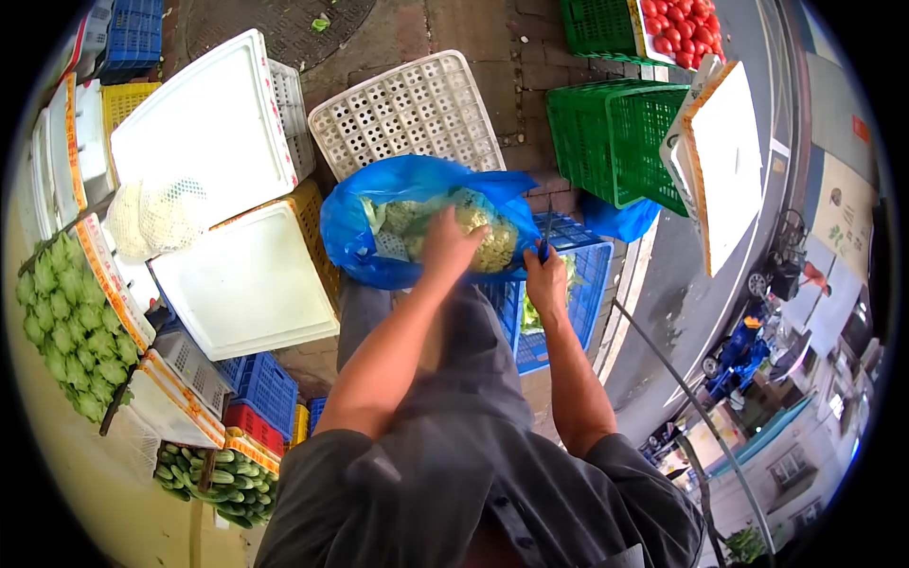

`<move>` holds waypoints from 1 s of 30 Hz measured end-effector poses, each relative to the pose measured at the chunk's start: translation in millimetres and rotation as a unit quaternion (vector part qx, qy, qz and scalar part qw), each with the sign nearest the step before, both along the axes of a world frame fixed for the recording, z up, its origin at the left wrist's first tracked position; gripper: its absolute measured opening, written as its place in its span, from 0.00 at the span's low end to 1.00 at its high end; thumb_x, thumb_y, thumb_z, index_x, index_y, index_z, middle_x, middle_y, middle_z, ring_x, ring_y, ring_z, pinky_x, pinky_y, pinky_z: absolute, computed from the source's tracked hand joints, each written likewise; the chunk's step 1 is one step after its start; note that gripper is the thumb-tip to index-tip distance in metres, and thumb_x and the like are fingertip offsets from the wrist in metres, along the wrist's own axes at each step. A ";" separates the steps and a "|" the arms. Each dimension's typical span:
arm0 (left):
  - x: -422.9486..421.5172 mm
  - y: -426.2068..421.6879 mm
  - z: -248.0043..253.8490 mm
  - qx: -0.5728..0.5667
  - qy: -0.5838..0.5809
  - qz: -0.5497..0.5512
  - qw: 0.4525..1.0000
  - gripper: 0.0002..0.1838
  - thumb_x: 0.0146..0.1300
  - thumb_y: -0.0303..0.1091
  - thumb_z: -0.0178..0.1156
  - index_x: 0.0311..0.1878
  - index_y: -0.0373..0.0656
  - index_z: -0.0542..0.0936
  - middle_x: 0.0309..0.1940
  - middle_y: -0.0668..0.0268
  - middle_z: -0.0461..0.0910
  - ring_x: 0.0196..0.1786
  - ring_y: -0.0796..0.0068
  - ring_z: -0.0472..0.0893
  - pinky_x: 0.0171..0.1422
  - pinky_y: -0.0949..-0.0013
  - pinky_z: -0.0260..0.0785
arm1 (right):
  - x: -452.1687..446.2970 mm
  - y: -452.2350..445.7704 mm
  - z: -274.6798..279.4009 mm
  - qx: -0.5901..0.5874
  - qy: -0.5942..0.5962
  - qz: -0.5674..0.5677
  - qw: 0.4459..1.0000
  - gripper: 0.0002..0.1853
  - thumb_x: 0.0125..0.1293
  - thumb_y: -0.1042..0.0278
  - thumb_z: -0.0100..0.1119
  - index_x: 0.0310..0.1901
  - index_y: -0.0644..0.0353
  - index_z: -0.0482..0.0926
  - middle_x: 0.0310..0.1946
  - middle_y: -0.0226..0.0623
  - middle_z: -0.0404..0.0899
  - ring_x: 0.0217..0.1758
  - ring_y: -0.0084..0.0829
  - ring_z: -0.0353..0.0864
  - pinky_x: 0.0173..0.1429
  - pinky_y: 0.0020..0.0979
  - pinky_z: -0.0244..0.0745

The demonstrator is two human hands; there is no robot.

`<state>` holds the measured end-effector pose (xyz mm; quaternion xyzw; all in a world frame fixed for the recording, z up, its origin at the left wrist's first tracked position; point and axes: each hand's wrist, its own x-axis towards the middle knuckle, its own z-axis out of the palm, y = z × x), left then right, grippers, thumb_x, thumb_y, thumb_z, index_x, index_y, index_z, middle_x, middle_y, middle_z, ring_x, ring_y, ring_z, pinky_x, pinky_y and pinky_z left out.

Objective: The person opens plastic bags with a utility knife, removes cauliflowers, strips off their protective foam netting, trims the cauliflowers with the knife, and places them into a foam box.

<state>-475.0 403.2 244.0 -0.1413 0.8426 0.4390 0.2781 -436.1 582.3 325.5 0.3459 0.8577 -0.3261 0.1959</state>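
Observation:
A blue plastic bag [365, 256] lies wide open in front of my legs, with heads of cauliflower [499, 248] inside it. My left hand [453, 246] reaches into the bag over the cauliflower; motion smears its fingers, so its grip is unclear. At the bag's right edge, my right hand [544, 279] is closed around the dark blue handle of a knife [544, 248]. The narrow blade points away from me. Below that hand, a blue crate [592, 303] holds green leaves.
An upturned-looking white perforated crate [407, 109] lies beyond the bag. White foam lids [251, 279] and boxes stand to the left, near lettuce-like greens [76, 327] and cucumbers [222, 483]. On the right are green crates [611, 142], tomatoes [677, 28] and a road.

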 end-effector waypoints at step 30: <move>-30.0 -73.4 -22.0 0.152 -0.250 0.180 0.939 0.17 0.70 0.34 0.62 0.55 0.31 0.81 0.46 0.55 0.86 0.41 0.68 0.86 0.45 0.60 0.80 | 20.3 -17.2 9.7 -0.261 0.145 -0.187 0.936 0.20 0.72 0.66 0.61 0.62 0.62 0.78 0.33 0.24 0.76 0.32 0.16 0.70 0.37 0.22 0.69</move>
